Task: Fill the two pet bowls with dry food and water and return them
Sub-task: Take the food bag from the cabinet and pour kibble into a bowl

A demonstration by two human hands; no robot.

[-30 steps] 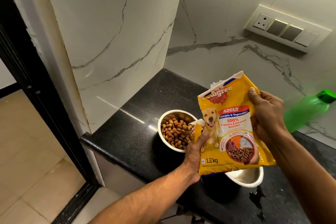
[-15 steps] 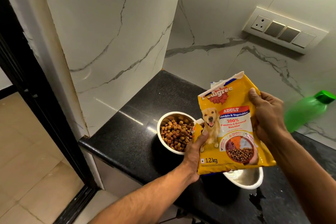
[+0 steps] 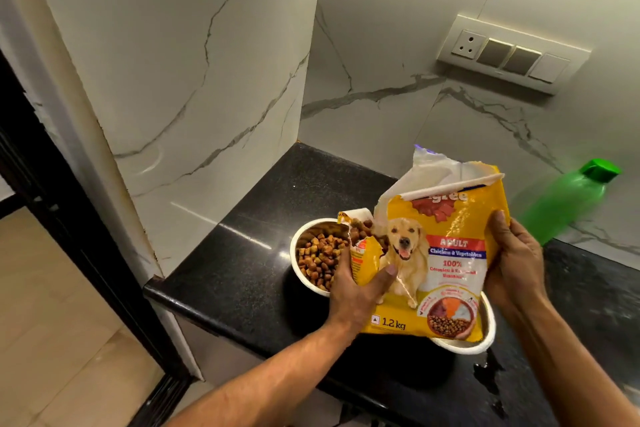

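A yellow dog food bag (image 3: 440, 263) is held upright over the black counter (image 3: 242, 270) by both hands. My left hand (image 3: 356, 291) grips its lower left edge beside a torn corner where kibble shows. My right hand (image 3: 512, 260) grips its right edge. The bag's top hangs open. A steel bowl (image 3: 311, 253) holding brown kibble stands just left of the bag, partly hidden by my left hand. A second steel bowl (image 3: 485, 333) sits behind the bag's bottom; only its right rim shows, and its contents are hidden.
A green bottle (image 3: 568, 201) with a green cap stands at the right against the marble wall. A switch panel (image 3: 512, 55) is on that wall. Water drops (image 3: 488, 374) lie on the counter by the second bowl. A dark door frame (image 3: 69, 218) and tiled floor are to the left.
The bag has been tilted more upright and its top has come open. My left hand has shifted up onto the torn corner. The view has moved a little closer.
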